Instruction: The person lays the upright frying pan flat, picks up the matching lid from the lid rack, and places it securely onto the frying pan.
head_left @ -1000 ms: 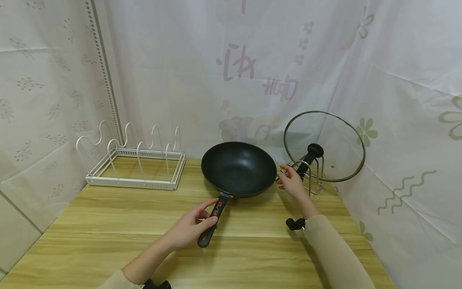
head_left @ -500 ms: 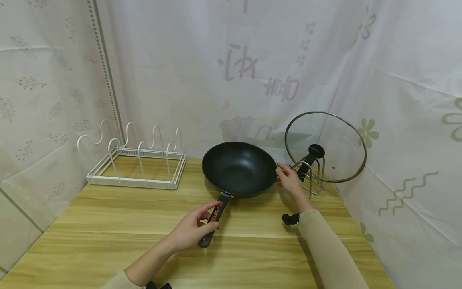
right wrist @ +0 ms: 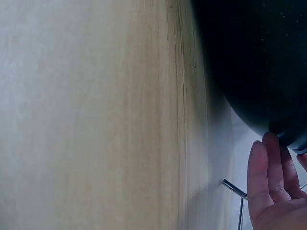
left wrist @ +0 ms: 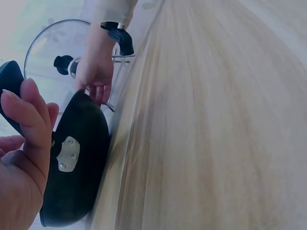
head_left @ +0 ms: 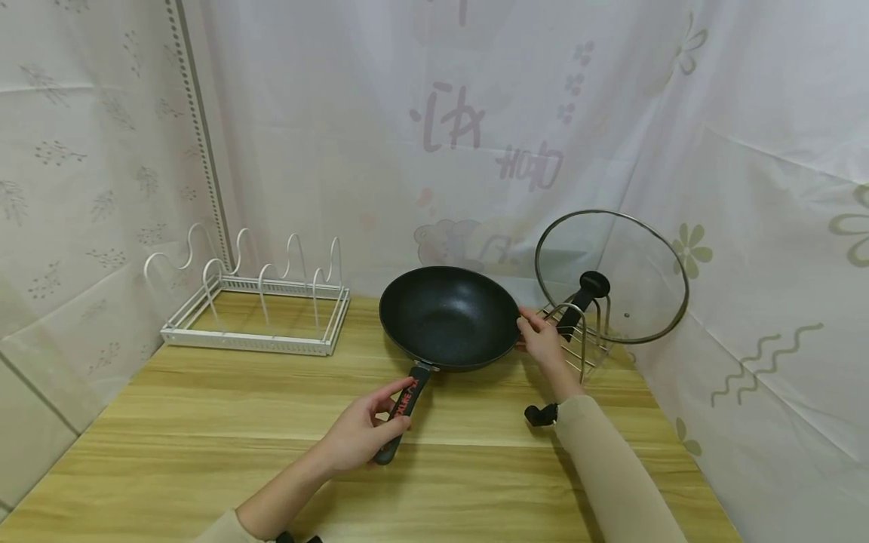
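Note:
A black wok [head_left: 448, 317] stands on the wooden table with its long handle towards me. My left hand [head_left: 363, 430] holds that black handle [head_left: 407, 400], which has red lettering, between thumb and fingers. On the wok's right side, my right hand [head_left: 543, 345] pinches the rim; in the right wrist view its fingers [right wrist: 272, 167] touch the outer wall from below. Close behind the right hand is a glass lid [head_left: 627, 264] with a metal rim and black knob, leaning tilted in a small wire stand [head_left: 584, 343].
A white pan rack [head_left: 247, 347] with several curved wire dividers stands at the back left of the table [head_left: 204, 437]. Patterned curtains [head_left: 305, 151] hang along the back and both sides. Black wrist mounts, such as the one by the right sleeve [head_left: 541, 415], stick out from both arms.
My right hand has moved slightly left, from beside the wok onto its rim. The left hand stays on the handle, and the wok hardly moves.

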